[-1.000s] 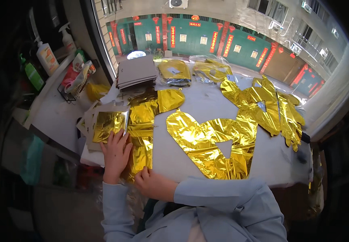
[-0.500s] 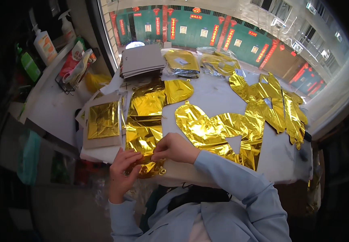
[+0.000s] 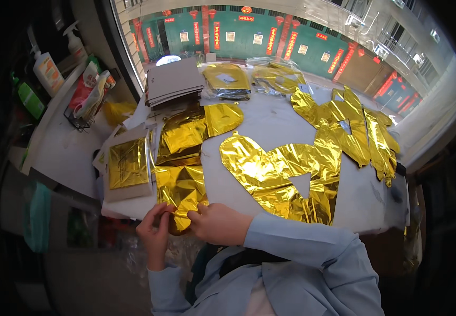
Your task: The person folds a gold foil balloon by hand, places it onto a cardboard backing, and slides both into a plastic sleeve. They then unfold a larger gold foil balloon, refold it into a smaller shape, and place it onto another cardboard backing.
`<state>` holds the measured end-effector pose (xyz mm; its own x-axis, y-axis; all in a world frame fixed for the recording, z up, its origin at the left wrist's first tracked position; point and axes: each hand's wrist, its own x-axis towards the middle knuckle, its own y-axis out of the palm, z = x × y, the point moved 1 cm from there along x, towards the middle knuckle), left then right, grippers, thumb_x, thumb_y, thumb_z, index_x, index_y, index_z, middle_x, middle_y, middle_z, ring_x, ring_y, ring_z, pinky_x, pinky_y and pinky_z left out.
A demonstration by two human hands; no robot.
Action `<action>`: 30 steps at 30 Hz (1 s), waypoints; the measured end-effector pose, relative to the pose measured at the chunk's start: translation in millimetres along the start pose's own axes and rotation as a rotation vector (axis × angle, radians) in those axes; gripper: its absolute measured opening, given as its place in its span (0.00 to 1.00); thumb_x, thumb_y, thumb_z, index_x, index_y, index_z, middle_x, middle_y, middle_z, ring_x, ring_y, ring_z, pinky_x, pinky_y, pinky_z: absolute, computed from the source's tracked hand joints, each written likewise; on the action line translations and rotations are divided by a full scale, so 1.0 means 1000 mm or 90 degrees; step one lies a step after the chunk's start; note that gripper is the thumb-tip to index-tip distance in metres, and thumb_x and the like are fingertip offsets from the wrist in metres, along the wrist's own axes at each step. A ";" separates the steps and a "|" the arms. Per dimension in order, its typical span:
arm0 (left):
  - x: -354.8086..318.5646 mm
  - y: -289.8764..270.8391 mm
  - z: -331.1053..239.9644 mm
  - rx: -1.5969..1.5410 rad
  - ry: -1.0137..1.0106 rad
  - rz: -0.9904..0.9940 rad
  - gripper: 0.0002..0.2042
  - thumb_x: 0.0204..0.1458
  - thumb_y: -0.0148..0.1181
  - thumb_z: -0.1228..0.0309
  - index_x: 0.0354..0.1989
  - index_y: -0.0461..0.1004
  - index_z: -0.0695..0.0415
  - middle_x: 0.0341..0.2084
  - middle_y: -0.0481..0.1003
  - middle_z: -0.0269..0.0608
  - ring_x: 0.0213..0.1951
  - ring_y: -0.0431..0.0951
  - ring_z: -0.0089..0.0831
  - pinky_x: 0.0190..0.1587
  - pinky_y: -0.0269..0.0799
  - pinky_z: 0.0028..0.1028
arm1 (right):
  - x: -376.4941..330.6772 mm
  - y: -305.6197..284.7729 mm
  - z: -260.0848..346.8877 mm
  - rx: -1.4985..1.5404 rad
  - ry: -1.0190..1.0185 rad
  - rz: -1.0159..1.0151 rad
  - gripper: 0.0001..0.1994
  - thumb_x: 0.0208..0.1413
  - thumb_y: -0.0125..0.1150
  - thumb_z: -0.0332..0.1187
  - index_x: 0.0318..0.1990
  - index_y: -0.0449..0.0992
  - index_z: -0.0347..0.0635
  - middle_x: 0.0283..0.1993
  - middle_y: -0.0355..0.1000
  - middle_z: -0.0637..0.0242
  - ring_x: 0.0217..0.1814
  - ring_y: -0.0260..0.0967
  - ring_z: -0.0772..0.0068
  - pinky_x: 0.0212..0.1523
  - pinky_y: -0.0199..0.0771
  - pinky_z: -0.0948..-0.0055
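A flat gold foil balloon (image 3: 180, 183) lies at the near left of the table, its front end bent over the edge. My left hand (image 3: 154, 228) pinches its near left side between thumb and fingers. Close beside it, my right hand (image 3: 220, 223) is closed on the same foil; its fingertips are partly hidden. To the right rests a larger flat gold foil balloon (image 3: 249, 158) with a triangular cut-out. Beyond the held foil, a darker folded gold foil piece (image 3: 178, 136) touches it.
More gold foil balloons (image 3: 354, 129) overlap at the right. Grey cards (image 3: 175, 79) are stacked at the back, beside bagged gold foil packs (image 3: 226, 80). A foil pack on cardboard (image 3: 129, 163) lies left. Pump bottles (image 3: 48, 71) and a wire basket (image 3: 83, 116) stand on the left ledge.
My hands have come nearer to me and now pinch the foil's near end, which is pulled up and creased. The whole view has shifted slightly.
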<state>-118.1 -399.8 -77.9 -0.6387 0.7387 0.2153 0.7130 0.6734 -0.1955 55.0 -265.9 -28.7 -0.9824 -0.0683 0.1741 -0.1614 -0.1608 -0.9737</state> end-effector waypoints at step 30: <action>0.050 0.022 -0.065 0.395 0.375 0.216 0.18 0.56 0.69 0.72 0.55 0.80 0.61 0.56 0.78 0.51 0.55 0.77 0.52 0.60 0.73 0.43 | 0.039 -0.091 -0.106 0.629 0.394 -0.201 0.11 0.61 0.74 0.36 0.38 0.81 0.36 0.29 0.77 0.73 0.32 0.72 0.87 0.32 0.69 0.79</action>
<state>-115.1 -349.8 -9.5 -0.0527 0.8801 0.4718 0.4434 0.4440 -0.7786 21.4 -149.8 51.7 -0.8353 0.5493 0.0204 -0.5257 -0.7875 -0.3216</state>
